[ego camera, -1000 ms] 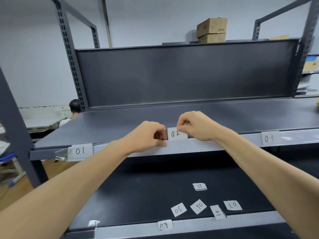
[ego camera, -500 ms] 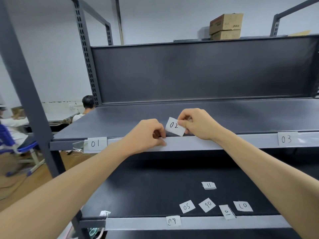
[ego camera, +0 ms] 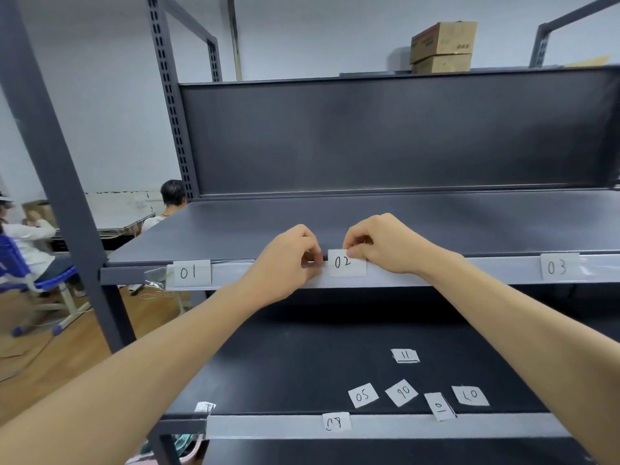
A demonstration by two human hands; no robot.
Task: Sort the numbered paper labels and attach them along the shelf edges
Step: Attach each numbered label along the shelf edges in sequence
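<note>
Both hands meet at the upper shelf edge (ego camera: 436, 270): right hand (ego camera: 379, 243) pinches label 02 (ego camera: 346, 262) (upright), left hand (ego camera: 288, 260) pinches the strip beside it.

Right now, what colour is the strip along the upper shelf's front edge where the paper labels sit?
Light grey front edge strip, paler than the dark shelf; head view.

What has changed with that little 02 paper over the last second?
Half a second ago the 02 label was lifted and tilted above the upper shelf edge in the right hand; now it sits level against the strip, right fingertips still on its top corner. The left hand stays pinched at the strip beside it. Labels 01 and 03 and the loose labels below lie unchanged.
</note>
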